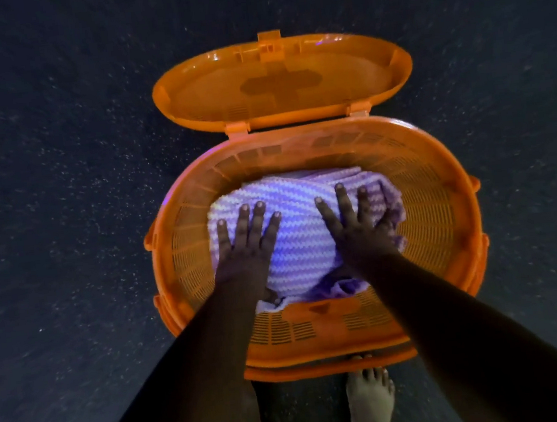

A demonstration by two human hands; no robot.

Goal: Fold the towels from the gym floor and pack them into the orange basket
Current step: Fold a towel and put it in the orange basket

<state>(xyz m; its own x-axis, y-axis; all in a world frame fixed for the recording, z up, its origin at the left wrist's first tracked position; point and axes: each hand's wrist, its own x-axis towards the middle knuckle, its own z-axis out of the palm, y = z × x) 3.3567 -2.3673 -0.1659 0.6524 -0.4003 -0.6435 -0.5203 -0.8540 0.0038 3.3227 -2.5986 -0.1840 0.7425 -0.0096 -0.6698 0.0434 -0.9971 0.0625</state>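
The towel (301, 229) lies in the centre of the frame, inside the orange basket (442, 214). It is a folded, lavender-and-white bundle with a ribbed, wavy weave; looser purple folds bunch at its lower edge and along its right side. The bundle occupies the middle of the basket interior, with bare slatted wall visible to its left, right and upper side. The left hand (245, 248) rests palm-down on the left half of the towel, fingers straight and slightly spread, pointing toward the top of the frame; it grips nothing. The right hand (358, 233) rests palm-down on the right half, fingers straight and fanned, angled toward the upper left; its outer fingers lie among the bunched folds at the towel's right edge, and whether they pinch any cloth cannot be told. Both forearms enter from the lower edge of the frame and cross the near rim of the basket. The hinged lid (282, 79) stands open in the upper centre, its inner face showing. A bare foot (371, 404) stands at the bottom centre on the dark speckled floor (45, 201).
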